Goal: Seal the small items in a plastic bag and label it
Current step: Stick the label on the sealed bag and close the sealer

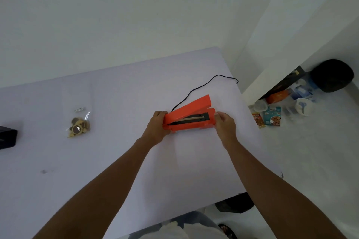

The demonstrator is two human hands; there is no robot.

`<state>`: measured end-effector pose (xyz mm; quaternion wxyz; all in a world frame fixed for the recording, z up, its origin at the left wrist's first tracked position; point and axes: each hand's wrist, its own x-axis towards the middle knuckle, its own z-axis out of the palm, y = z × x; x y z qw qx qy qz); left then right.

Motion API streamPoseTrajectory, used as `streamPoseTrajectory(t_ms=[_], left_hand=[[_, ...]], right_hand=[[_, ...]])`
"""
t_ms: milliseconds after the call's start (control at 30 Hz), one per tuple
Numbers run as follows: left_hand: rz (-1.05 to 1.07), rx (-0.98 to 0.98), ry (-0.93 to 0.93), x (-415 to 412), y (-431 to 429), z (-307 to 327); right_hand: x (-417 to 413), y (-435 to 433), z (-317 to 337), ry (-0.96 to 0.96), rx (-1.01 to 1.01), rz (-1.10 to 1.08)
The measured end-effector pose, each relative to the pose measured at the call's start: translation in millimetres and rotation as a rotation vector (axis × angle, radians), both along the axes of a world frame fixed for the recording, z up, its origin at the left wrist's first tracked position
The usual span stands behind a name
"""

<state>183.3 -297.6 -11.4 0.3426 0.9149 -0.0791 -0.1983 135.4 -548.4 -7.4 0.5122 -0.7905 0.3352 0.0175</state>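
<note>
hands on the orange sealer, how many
2. The left hand grips the left end of the orange sealer; the right hand holds its right end.

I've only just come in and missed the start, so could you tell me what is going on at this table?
A person grips an orange heat sealer on the table, the left hand at its hinged end, the right hand at the open end. Its arm is raised and nothing lies under it. The black cord trails toward the far edge. The clear plastic bag of small round items lies apart to the left, untouched.
</note>
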Motion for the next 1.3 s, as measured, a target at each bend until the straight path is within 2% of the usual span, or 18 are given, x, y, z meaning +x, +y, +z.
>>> streamPoseTrajectory(t_ms=[333,567,1000,1300], left_hand=[[0.057,0.033,-0.028,98,10,5],[0.052,0.081,-0.023,144,11,-1],[0.068,0.080,0.014,151,8,-9],[0.065,0.103,0.030,140,8,2]], right_hand=[[111,7,10,-0.053,-0.003,0.080],[157,14,-2,-0.057,-0.013,0.128],[168,17,-17,-0.046,-0.052,0.166],[155,18,1,-0.002,-0.087,0.238]])
